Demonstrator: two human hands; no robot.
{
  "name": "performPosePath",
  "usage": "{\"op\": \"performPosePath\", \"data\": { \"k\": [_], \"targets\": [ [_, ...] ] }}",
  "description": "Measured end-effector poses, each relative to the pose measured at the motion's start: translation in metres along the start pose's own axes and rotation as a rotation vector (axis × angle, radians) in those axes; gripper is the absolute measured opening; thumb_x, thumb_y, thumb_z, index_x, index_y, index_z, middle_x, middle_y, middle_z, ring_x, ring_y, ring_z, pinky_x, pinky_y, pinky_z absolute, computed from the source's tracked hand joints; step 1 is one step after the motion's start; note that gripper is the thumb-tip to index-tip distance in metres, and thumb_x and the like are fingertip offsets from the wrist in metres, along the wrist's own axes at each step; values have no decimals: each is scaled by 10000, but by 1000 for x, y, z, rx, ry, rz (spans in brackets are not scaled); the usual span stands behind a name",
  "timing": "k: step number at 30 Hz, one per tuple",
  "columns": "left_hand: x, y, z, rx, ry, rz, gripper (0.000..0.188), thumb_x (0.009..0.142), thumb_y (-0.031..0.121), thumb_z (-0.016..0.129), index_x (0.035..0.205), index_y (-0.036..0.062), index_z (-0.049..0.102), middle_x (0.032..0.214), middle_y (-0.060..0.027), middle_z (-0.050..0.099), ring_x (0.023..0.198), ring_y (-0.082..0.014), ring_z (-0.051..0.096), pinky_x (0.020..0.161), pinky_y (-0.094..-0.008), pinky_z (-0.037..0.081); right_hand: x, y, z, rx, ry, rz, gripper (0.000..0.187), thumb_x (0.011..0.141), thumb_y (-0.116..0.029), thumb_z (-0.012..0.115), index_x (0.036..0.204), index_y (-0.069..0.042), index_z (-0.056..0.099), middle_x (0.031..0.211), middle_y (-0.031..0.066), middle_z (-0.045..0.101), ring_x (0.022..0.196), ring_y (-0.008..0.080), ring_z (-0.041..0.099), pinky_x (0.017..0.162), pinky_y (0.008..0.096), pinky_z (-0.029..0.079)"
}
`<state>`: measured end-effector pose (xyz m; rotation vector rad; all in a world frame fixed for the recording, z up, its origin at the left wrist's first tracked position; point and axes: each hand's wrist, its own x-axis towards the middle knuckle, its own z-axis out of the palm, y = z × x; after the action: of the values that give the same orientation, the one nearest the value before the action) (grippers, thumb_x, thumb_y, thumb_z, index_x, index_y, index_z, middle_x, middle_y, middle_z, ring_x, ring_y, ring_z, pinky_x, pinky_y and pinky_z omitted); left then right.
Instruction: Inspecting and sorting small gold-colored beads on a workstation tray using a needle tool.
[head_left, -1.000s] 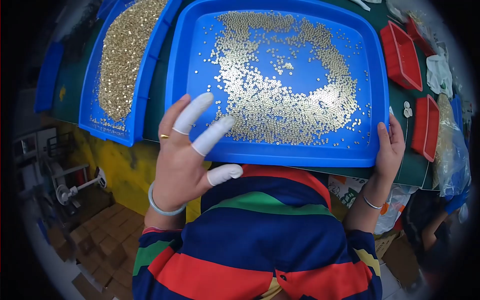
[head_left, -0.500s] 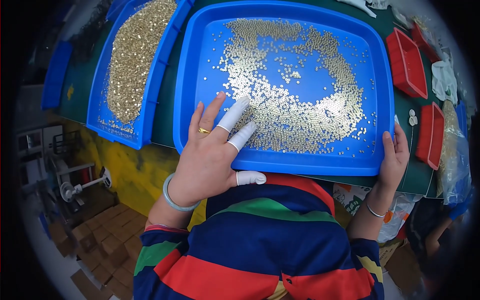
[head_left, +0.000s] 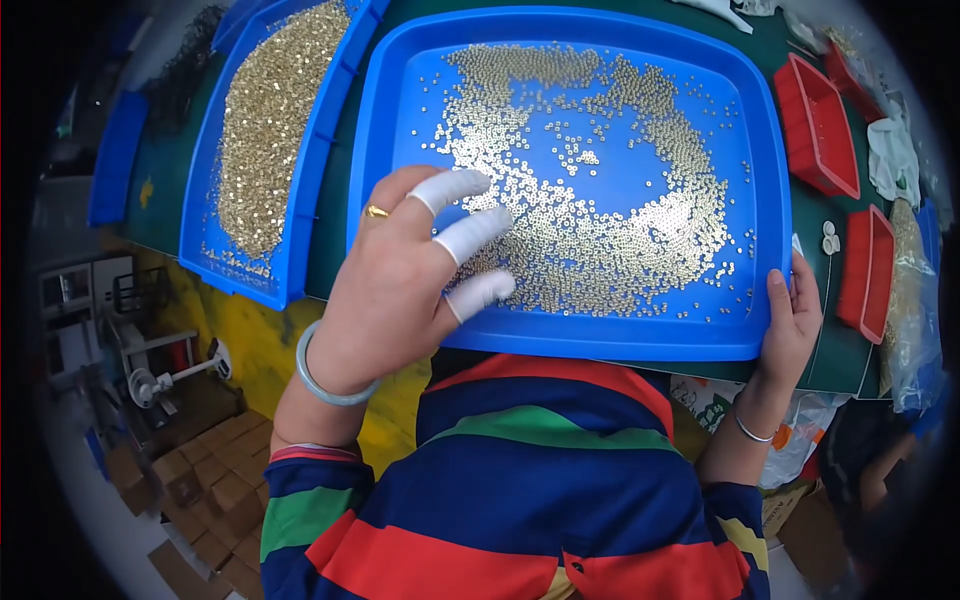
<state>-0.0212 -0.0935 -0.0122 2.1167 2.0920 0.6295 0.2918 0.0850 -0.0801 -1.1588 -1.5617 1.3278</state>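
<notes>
A large blue tray (head_left: 620,344) lies in front of me, strewn with many small gold-coloured ring-like pieces (head_left: 590,270) that form a rough loop around a barer patch. My left hand (head_left: 390,265) hovers over the tray's left side, fingers bent and apart, with nothing visible between them. White finger covers sit on its thumb and two fingers; it also wears a gold ring and a pale bangle. At the lower right corner my right hand (head_left: 793,325) grips the tray's rim, thumb on top and the other fingers partly hidden.
To the left stands another blue tray (head_left: 296,235) heaped with gold-coloured pieces (head_left: 265,140). Red bins (head_left: 868,280) line the right side, near small round white items (head_left: 830,240) and clear plastic bags (head_left: 912,330). Cardboard boxes (head_left: 215,480) cover the floor at lower left.
My left hand has drawn slightly left and up off the pieces; its fingers, stretched out before, are now curled, with the thumb nearer them. My right hand stays on the tray's rim.
</notes>
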Motion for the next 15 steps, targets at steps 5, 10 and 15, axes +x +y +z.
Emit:
{"op": "performPosePath", "data": {
  "k": [5,10,15],
  "targets": [
    [37,-3,8,72,-73,79,256,658,85,720,912,75,682,915,-67,603,854,-245,552,771,-355,436,3,2,-5,-4,0,-10,377,904,-63,527,1234,99,442,1046,123,605,899,115,580,799,219,451],
    [49,-4,30,85,1,158,79,704,102,660,775,68,672,765,-50,575,793,-216,553,746,-359,411,7,1,-7,8,-19,-4,382,904,-53,515,1245,98,433,1081,128,592,938,125,573,831,229,444],
    [57,-3,40,194,17,201,66,680,96,678,743,78,677,754,-35,588,800,-204,560,779,-335,397,12,2,-11,7,-16,13,375,908,-48,502,1246,97,432,1090,131,587,954,126,568,841,233,439]
  ]
}}
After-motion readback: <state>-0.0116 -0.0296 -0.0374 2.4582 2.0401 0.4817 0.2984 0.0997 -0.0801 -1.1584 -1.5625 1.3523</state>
